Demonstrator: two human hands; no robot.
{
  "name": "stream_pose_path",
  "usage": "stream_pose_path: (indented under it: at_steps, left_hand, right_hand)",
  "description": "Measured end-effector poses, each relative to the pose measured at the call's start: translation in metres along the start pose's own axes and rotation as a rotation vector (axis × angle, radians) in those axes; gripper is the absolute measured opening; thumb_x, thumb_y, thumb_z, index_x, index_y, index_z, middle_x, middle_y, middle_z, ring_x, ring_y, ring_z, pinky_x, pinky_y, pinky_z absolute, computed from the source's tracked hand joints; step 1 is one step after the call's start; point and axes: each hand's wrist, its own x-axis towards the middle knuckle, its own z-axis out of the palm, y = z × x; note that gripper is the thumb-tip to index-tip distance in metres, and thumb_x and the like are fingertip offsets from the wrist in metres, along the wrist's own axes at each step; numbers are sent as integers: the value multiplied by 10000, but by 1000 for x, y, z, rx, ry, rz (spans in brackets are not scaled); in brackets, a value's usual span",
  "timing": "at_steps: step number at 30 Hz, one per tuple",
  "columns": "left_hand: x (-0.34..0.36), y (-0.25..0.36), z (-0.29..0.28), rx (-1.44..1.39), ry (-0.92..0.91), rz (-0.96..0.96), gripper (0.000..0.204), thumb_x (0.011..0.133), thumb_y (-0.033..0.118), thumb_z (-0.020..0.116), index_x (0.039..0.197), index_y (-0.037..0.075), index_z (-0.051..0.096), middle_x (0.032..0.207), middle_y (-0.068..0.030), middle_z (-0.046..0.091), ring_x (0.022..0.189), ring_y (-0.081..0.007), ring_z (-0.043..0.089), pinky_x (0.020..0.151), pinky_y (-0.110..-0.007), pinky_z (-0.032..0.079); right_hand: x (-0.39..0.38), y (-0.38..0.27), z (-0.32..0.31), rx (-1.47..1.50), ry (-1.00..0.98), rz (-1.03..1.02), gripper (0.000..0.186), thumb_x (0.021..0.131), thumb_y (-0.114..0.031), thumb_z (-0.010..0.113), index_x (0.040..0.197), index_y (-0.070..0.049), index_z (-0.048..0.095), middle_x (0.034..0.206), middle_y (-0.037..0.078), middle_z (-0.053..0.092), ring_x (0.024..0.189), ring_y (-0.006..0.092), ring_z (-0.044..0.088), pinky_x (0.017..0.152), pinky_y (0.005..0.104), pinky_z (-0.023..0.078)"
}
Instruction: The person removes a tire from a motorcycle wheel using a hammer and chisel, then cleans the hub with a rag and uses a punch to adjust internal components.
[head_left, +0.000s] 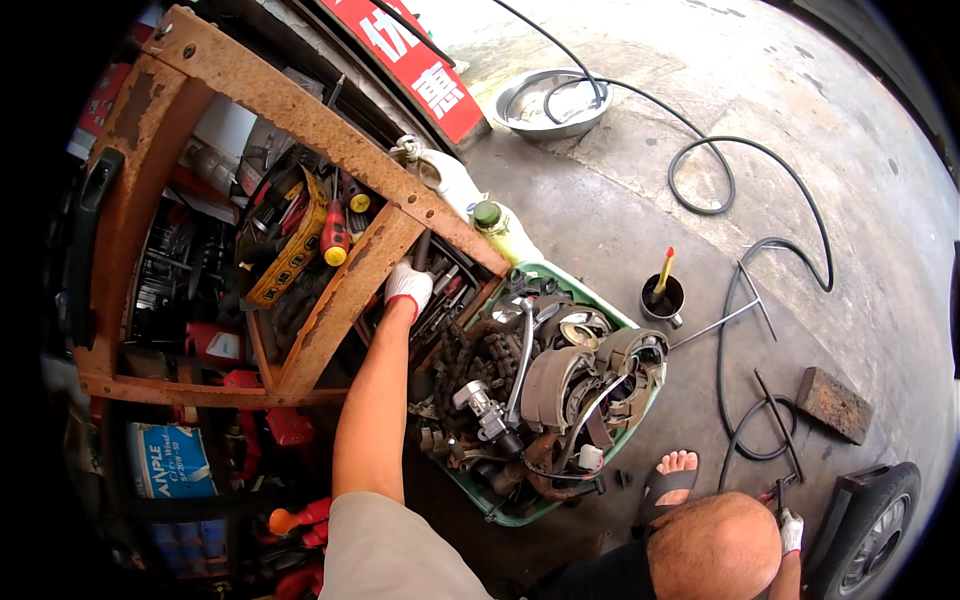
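Observation:
My left hand (409, 287), in a white knit glove with a red cuff, reaches into a compartment of the rusty metal tool rack (345, 290). Its fingers look closed at the lower end of a dark cylindrical tool (423, 250); the fingertips are partly hidden. Several metal tools (452, 295) lie in that compartment beside it. At the lower right, past my bent knee, my right hand (791, 531), also gloved, closes on a dark metal rod tool (788, 485). My knee hides part of that hand, and the tool's exact kind does not show.
A green bin (535, 268) heaped with brake shoes (555, 385) and chains stands by the rack. Screwdrivers (336, 235) sit in a yellow box (285, 262). On the floor are a mug (662, 300), a black hose (722, 390), a brick (835, 405), a metal basin (550, 125) and a wheel (875, 545).

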Motion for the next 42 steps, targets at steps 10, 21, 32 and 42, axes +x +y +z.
stream_pose_path:
  at_steps: [10, 21, 32, 42]
  left_hand:
    - [-13, -39, -24, 270, 269, -18, 553, 890, 223, 592, 1386, -11, 515, 1419, -251, 517, 1321, -392, 484, 1110, -392, 369]
    - [15, 48, -10, 627, 91, 131, 410, 939, 335, 509, 1221, 70, 646, 1354, -212, 578, 1261, -376, 539, 1070, -485, 414]
    - [128, 22, 41, 576, 45, 33, 449, 972, 351, 479, 1317, 83, 585, 1425, -156, 524, 1315, -325, 474, 1115, -474, 356]
    - [152, -7, 46, 281, 81, -3, 458, 986, 329, 486, 1358, 70, 553, 1434, -131, 515, 1309, -291, 469, 1118, -443, 359]
  right_hand:
    - [12, -17, 9, 19, -22, 35, 234, 989, -221, 538, 821, -80, 619, 560, -14, 483, 424, 106, 410, 400, 284, 296]
    - [12, 6, 10, 7, -2, 81, 205, 1004, -250, 496, 873, -107, 562, 542, -25, 417, 361, 104, 349, 331, 289, 263]
    - [5, 53, -14, -2, 82, 20, 259, 1008, -246, 505, 865, -48, 591, 547, -1, 473, 362, 105, 391, 323, 275, 307]
    - [-24, 25, 5, -6, 56, 72, 255, 1004, -240, 507, 862, -48, 596, 559, 1, 481, 347, 111, 395, 317, 273, 311]
